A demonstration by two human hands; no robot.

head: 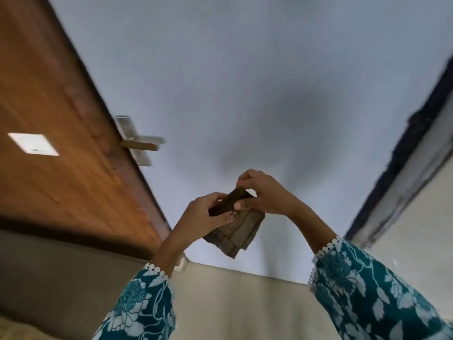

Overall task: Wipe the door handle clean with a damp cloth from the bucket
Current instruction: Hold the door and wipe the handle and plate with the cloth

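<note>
A folded brown-grey cloth [236, 231] hangs between both hands in the lower middle of the view. My left hand [206, 213] pinches its upper edge from the left, and my right hand [262, 192] pinches the same edge from the right. The metal door handle [141, 143], a lever on a pale plate, sticks out from the edge of the brown wooden door [61, 180] at the left, up and to the left of my hands and apart from the cloth. No bucket is in view.
A plain pale blue-grey wall [245, 82] fills the middle. A white label [33, 144] is stuck on the door. A dark-edged frame [404, 168] runs along the right, and a beige wall [232, 303] lies below my hands.
</note>
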